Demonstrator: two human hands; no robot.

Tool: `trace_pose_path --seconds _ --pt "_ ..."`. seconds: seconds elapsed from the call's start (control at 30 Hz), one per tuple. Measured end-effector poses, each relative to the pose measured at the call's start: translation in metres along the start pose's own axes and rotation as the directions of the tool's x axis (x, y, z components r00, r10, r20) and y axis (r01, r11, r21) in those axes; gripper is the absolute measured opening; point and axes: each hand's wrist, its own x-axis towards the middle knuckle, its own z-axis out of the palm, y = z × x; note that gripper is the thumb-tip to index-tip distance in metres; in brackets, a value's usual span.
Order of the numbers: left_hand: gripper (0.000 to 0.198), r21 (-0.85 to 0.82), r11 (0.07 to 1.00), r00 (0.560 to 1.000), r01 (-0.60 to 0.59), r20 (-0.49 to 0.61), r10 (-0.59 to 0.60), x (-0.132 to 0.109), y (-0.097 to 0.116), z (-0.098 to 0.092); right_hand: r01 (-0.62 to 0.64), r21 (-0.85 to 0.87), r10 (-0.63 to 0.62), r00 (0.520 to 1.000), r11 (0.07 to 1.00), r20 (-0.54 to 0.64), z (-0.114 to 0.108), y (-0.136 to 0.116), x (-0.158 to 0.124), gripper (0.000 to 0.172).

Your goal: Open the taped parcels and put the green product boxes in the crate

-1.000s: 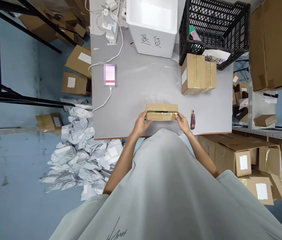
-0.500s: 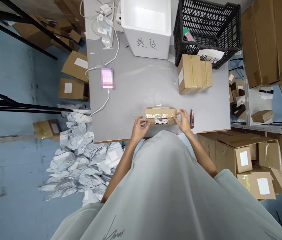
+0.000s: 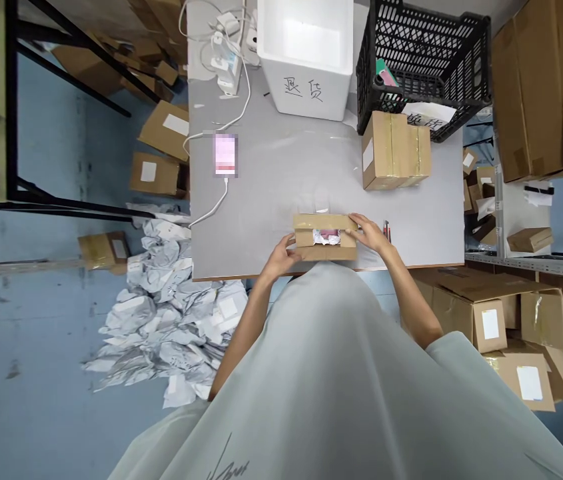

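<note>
A small flat cardboard box point(image 3: 326, 252) lies at the near edge of the grey table point(image 3: 271, 200), its top flaps spread apart. White wrapping and something pink point(image 3: 328, 235) show inside. My left hand point(image 3: 281, 257) grips the box's left end, fingers curled on the near flap. My right hand point(image 3: 372, 233) rests on the right end, fingers on the far flap.
A red-and-black utility knife point(image 3: 386, 230) lies just right of my right hand. Further back stand a taped cardboard box point(image 3: 395, 149), a white foam bin point(image 3: 307, 57), a black crate point(image 3: 421, 60) and a charging phone point(image 3: 225, 153). Grey mailer bags point(image 3: 161, 313) and cartons cover the floor.
The box's flaps have been pulled apart, from closed to open, so the wrapped contents show. Both hands stayed at the box's ends.
</note>
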Motion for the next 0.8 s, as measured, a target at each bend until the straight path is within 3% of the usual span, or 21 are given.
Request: trace_pose_path --seconds 0.1,0.23,0.37,0.47,0.57,0.63,0.73,0.8 --pt "0.106 0.067 0.996 0.997 -0.062 -0.045 0.065 0.007 -0.008 0.005 -0.136 0.040 0.139 0.984 0.990 -0.114 0.003 0.007 0.018 0.047" --pt "0.097 0.225 0.968 0.980 -0.112 -0.136 0.145 0.016 -0.013 0.013 -0.351 0.100 0.365 0.901 0.931 -0.234 0.014 0.018 0.053 0.053" --pt "0.069 0.306 0.944 0.961 -0.128 -0.197 0.194 0.026 -0.008 0.021 -0.484 0.242 0.534 0.815 0.841 -0.225 0.027 0.027 0.079 0.036" --pt "0.057 0.327 0.938 0.955 -0.120 -0.220 0.199 0.030 -0.003 0.023 -0.525 0.294 0.589 0.780 0.799 -0.209 0.030 0.030 0.088 0.024" --pt "0.066 0.379 0.919 0.972 -0.105 -0.158 0.176 0.029 0.000 0.017 -0.494 0.271 0.555 0.797 0.826 -0.239 0.026 0.026 0.085 0.025" --pt "0.084 0.443 0.889 0.979 -0.112 -0.105 0.175 0.023 0.003 0.010 -0.427 0.198 0.470 0.823 0.883 -0.321 0.022 0.018 0.074 0.030" --pt "0.114 0.539 0.817 0.957 -0.206 -0.061 0.282 0.013 0.012 0.001 -0.291 0.032 0.271 0.835 0.956 -0.478 0.020 -0.002 0.044 0.039" --pt "0.112 0.588 0.749 0.919 -0.305 -0.025 0.394 0.008 0.022 0.000 -0.217 -0.062 0.161 0.861 0.974 -0.482 0.025 -0.017 0.021 0.039"
